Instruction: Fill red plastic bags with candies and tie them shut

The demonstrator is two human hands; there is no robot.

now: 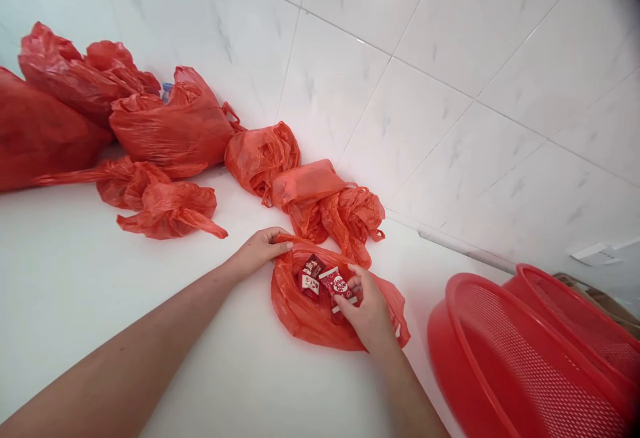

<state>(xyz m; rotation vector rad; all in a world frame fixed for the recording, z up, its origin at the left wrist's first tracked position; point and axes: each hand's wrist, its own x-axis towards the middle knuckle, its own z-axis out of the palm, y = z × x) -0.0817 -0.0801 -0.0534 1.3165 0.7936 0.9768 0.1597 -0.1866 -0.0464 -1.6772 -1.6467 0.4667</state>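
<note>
An opened red plastic bag (pixel 305 328) lies on the white table in front of me. My left hand (pixel 260 251) pinches the bag's rim at its far left side, thumb over the edge. Inside the bag my right hand (pixel 367 305) has its thumb and fingers around a small red-and-white wrapped snack packet (pixel 336 285). Just left of that, a dark brown packet (pixel 313 266) and another red-and-cream packet (pixel 309 285) rest in the bag. Part of the held packet is hidden by my fingers.
Several red plastic bags (pixel 170 128) line the tiled wall (pixel 350 78), some knotted, reaching close behind the opened bag. A smaller knotted bag (pixel 170 208) lies at left. Two red mesh baskets (pixel 450 331) stand at right on the white table (pixel 240 371), with brown cardboard behind.
</note>
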